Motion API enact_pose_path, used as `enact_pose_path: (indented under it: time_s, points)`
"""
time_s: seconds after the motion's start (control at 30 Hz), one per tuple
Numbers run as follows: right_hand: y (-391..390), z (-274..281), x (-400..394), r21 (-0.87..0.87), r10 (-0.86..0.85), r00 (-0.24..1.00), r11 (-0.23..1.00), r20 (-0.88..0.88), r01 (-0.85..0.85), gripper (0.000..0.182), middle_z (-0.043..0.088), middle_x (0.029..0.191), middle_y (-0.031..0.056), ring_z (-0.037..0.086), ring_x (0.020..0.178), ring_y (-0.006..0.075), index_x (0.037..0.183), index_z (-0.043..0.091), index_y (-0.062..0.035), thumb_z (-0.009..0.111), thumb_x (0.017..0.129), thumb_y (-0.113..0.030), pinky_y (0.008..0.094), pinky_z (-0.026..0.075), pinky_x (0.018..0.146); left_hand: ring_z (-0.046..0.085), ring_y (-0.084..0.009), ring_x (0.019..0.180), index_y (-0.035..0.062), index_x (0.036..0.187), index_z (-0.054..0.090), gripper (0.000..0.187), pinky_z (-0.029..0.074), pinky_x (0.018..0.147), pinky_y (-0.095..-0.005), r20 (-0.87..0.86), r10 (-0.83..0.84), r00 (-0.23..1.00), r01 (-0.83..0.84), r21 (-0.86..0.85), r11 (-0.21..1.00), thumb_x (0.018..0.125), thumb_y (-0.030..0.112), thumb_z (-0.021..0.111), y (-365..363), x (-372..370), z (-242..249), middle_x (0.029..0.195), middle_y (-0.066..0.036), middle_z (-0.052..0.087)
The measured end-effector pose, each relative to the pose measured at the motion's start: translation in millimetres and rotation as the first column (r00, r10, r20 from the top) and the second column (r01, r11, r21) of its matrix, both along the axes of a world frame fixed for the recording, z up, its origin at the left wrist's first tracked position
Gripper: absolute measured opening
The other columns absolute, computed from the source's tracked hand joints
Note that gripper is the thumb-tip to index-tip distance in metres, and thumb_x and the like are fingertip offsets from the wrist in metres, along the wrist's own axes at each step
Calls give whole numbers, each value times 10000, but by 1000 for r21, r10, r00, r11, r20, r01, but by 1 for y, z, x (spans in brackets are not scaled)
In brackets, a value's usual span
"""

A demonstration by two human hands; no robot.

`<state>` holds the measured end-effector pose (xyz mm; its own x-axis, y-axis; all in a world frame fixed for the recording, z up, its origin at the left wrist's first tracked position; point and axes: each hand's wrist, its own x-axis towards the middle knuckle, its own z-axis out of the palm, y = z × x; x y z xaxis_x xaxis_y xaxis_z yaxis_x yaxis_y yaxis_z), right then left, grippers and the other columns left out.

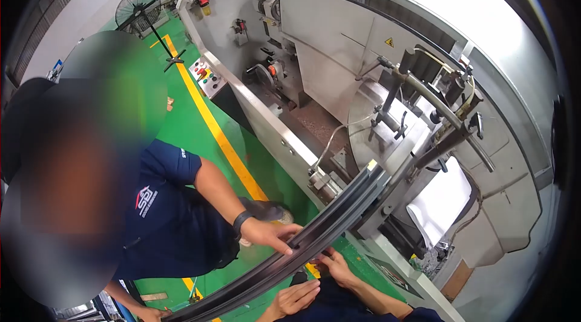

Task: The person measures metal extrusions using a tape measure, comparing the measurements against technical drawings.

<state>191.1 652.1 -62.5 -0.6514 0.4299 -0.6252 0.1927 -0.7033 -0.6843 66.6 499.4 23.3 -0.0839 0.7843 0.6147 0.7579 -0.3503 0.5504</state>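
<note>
A long dark metal profile [266, 273] with grooves along it runs from the lower left up to the machine; it looks curved in this wide view. My right hand [336, 269] is at the near edge of the profile, its fingers bent and closed against it. Just below the profile is my left hand [294, 300], fingers stretched out and holding nothing that I can see. Across from me, a co-worker's hand [275, 235] rests on top of the profile. Their other hand [151, 313] is by its lower end.
The profile's far end lies on a large saw-like machine with a round table [369, 131] and clamp bars [445, 107]. A white sheet [440, 202] hangs there. Nearby are a control panel [207, 77], a standing fan [139, 10] and a yellow floor line [221, 140]. The co-worker [169, 213] stands at the left.
</note>
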Motion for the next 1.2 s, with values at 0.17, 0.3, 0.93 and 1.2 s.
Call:
enact_pose_path:
  time_s: [0.17,0.3,0.93,1.2]
  points:
    - [-10,4,3,2,27,1000,1000,14,-27,347,662,1253,132,663,1077,224,1342,533,-15,567,1046,-193,354,540,920,750,-250,973,33,1140,697,377,622,787,-307,-74,86,994,-79,87,993,775,-20,779,-8,2,11,1131,-111,732]
    - [-20,12,7,16,53,998,998,42,-54,331,682,1234,116,667,1058,206,1328,561,-19,564,1047,-192,344,539,919,757,-235,937,59,1075,706,331,605,715,-287,-87,178,980,-165,139,977,762,-15,784,-18,6,17,1108,-85,741]
    - [-48,19,121,299,53,984,949,170,-103,355,694,1190,82,680,994,180,1307,605,-31,603,1039,-263,316,539,886,687,-425,954,-7,954,729,259,548,843,-560,345,-932,-109,653,732,195,990,240,656,-3,20,150,1054,-230,701]
    - [-110,-22,277,-175,427,537,873,727,-456,327,742,987,115,708,885,244,1077,702,-23,551,950,-284,365,580,640,677,-363,864,-11,958,760,259,538,813,-505,459,-886,68,683,625,377,893,237,793,-24,22,128,999,-208,700]
